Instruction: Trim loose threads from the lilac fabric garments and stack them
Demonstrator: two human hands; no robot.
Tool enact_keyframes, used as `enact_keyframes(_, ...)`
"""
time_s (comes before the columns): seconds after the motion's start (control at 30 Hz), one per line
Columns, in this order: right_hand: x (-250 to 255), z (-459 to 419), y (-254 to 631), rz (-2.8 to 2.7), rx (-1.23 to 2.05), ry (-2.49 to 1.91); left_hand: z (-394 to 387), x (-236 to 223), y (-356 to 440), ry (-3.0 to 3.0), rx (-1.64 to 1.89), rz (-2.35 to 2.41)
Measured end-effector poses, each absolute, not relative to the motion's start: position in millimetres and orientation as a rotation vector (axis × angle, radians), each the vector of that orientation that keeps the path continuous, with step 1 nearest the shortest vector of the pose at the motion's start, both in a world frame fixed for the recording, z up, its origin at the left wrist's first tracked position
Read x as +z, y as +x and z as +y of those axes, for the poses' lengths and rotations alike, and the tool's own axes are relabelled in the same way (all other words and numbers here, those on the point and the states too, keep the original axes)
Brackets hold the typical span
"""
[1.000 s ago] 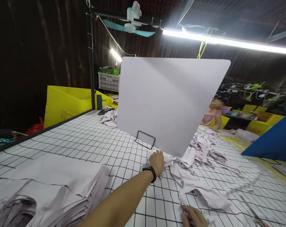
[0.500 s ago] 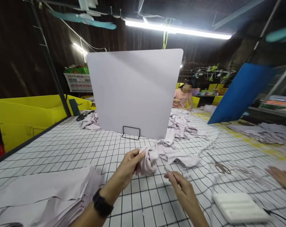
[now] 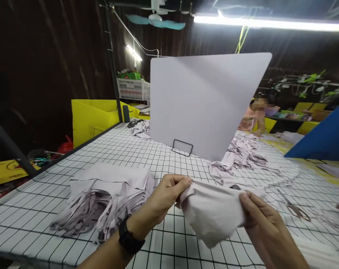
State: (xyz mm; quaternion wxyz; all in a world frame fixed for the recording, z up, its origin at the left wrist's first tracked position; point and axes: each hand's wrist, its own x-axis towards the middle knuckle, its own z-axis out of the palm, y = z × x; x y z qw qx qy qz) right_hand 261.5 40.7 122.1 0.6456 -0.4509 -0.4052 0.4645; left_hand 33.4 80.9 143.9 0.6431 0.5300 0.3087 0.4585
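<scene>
A pale lilac piece of cloth [image 3: 211, 211] hangs stretched between both my hands above the checked table [image 3: 116, 149]. My left hand [image 3: 165, 196], with a black watch at the wrist, pinches the cloth's left edge. My right hand [image 3: 260, 220] grips its right edge with the fingers curled over it. To the left lies a stack of flat lilac cloth pieces [image 3: 107, 196]. More loose lilac pieces [image 3: 239, 158] trail away beyond my hands.
A white board [image 3: 205, 102] stands upright on a wire stand mid-table. Scissors [image 3: 295, 210] lie to the right. A blue board [image 3: 323, 138] leans at far right. A person [image 3: 256, 117] sits behind the table. Yellow bins [image 3: 93, 117] and a white basket [image 3: 132, 89] stand at left.
My left hand pulled one cloth piece from the loose heap toward me and lifted it. My right hand came up and took its other edge. My view swung right, then back left.
</scene>
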Motion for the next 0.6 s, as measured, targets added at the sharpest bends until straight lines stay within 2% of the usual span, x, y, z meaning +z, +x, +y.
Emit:
enact_keyframes(0.23,165,23,256,-0.988,0.969,-1.169,73,177,21,1.221,1.125,0.634)
enact_keyframes(0.33,161,32,252,-0.97,0.962,-1.087,74,170,17,1.104,1.118,0.625)
enact_keyframes(0.43,153,45,251,-0.909,1.088,-1.015,70,158,14,1.066,1.096,0.632)
enact_keyframes(0.6,159,55,253,-0.957,1.221,-0.998,56,153,8,1.369,0.678,0.68)
